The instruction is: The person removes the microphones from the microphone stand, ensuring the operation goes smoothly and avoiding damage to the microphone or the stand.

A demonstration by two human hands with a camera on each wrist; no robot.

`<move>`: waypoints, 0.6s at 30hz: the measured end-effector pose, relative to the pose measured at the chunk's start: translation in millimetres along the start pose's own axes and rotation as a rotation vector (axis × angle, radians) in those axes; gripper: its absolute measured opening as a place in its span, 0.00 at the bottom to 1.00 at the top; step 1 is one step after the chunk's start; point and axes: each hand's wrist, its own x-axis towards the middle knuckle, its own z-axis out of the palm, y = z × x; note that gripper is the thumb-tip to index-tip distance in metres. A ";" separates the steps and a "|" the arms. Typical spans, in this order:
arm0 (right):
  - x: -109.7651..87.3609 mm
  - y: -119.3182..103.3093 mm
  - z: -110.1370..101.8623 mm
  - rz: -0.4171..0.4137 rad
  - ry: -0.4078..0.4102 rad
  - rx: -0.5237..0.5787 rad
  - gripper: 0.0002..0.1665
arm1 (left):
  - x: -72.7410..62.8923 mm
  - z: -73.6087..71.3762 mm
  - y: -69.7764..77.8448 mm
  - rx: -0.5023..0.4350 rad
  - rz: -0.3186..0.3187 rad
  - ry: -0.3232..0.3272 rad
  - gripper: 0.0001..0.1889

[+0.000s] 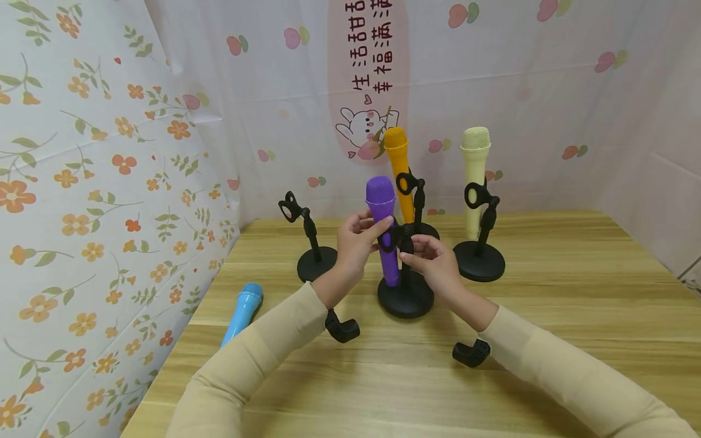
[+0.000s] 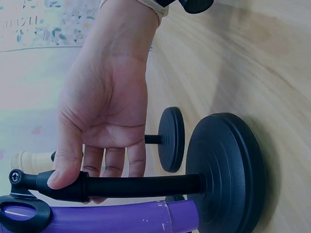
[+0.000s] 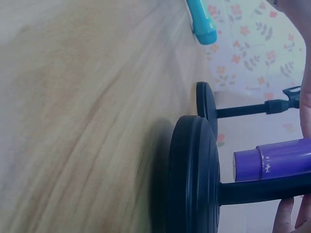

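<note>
A purple microphone (image 1: 380, 193) stands nearly upright in the clip of a black microphone stand (image 1: 406, 298), its lower end just above the round base. My left hand (image 1: 353, 243) holds its upper body, thumb across the front. With thumb and fingers, my right hand (image 1: 438, 263) grips the stand's neck just below the clip. In the left wrist view, the right hand (image 2: 109, 107) is on the pole's thicker upper part, and the clip's ring lies around the purple microphone (image 2: 121, 217). The right wrist view shows the microphone's lower end (image 3: 284, 160) alongside the pole.
Behind are an orange microphone (image 1: 398, 155) and a cream microphone (image 1: 475, 164), each in a stand. A stand with a vacant clip (image 1: 317, 264) is back left. A blue microphone (image 1: 243, 313) lies at the left. Black wrist devices (image 1: 342, 328) sit beneath both forearms.
</note>
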 end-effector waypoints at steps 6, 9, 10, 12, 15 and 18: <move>-6.7 1.5 -3.3 0.018 0.002 -0.017 0.25 | -6.3 2.1 -1.0 0.022 -0.002 -0.004 0.19; -10.1 2.7 -5.2 0.027 0.005 -0.048 0.25 | -8.7 2.7 -3.2 0.032 -0.016 -0.002 0.19; -11.2 3.1 -6.0 0.029 0.005 -0.056 0.25 | -9.7 2.9 -3.9 0.036 -0.020 -0.001 0.19; -13.5 3.8 -6.9 0.030 0.005 -0.063 0.25 | -11.5 3.4 -5.1 0.037 -0.025 0.003 0.19; -16.6 4.8 -7.7 0.034 0.004 -0.061 0.25 | -14.2 3.9 -5.7 0.039 -0.029 0.008 0.19; -19.0 5.7 -8.2 0.035 0.007 -0.054 0.25 | -16.5 4.1 -5.8 0.040 -0.029 0.011 0.19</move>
